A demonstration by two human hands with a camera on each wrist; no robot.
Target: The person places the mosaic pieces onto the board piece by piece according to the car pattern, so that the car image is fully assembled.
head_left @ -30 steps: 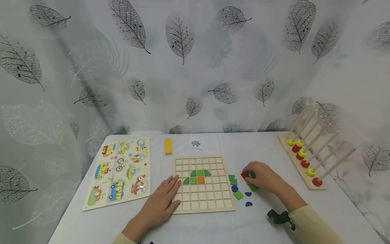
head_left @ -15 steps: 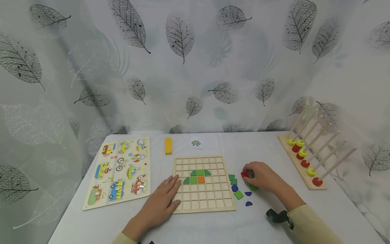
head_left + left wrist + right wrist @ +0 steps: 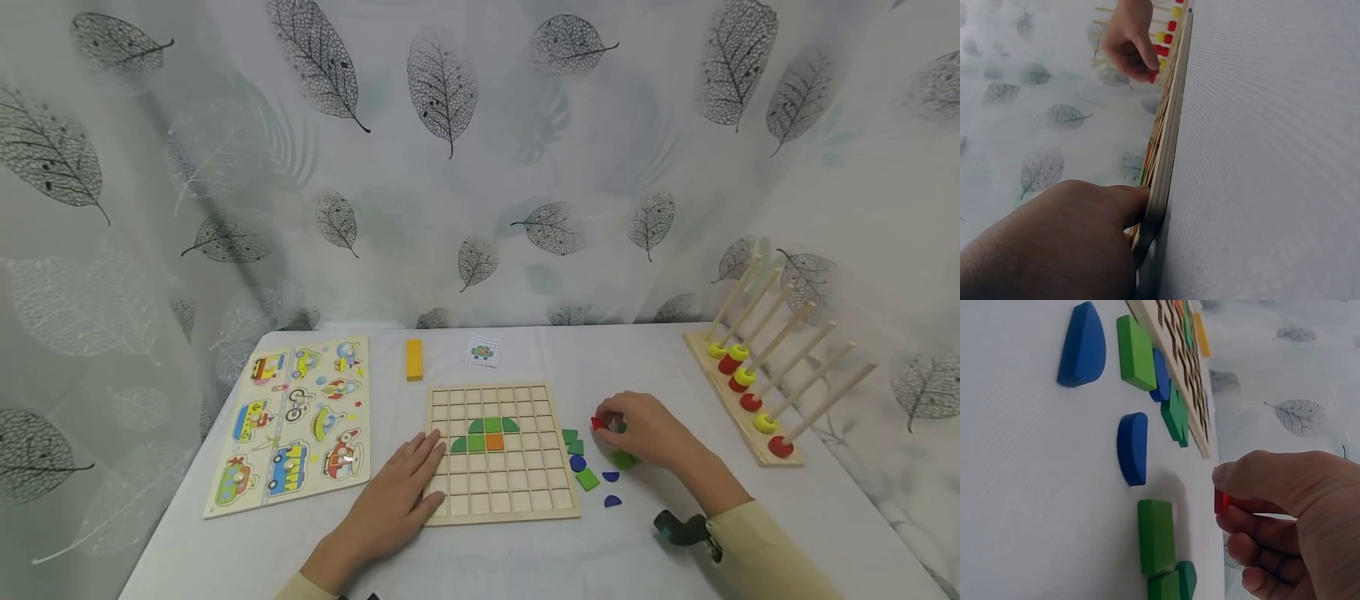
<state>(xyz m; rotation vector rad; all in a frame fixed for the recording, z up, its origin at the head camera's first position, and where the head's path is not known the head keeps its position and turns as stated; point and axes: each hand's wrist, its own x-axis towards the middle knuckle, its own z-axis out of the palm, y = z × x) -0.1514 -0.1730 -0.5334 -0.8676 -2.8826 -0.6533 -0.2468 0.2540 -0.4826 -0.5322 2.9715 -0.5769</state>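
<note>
Right of the grid board [image 3: 498, 481]: a red piece [image 3: 597, 423] is pinched between the thumb and fingers of the right hand [image 3: 648, 429], near the board but apart from it; in the right wrist view, it appears to be held clear of the surface [image 3: 525, 562].
Red piece, change: since half a second ago it has been shifted slightly toward the board and away from the person.
Meaning: the piece is judged to be separated from the loose ones, though it is not set in any compartment.
Left hand [image 3: 393, 492]: nothing is gripped; its fingers are laid out on the board's left edge, unchanged, and the board is probably being steadied.
Compartments: six are filled, five with green pieces and one with an orange square [image 3: 495, 442]; no change is seen here.
Loose pieces: a blue disc [image 3: 577, 463], a green square [image 3: 587, 480] and two blue half-discs [image 3: 612, 502] are left lying beside the board.
Pattern card [image 3: 482, 351]: beyond the board, a small coloured cluster is shown, too small to be read.
</note>
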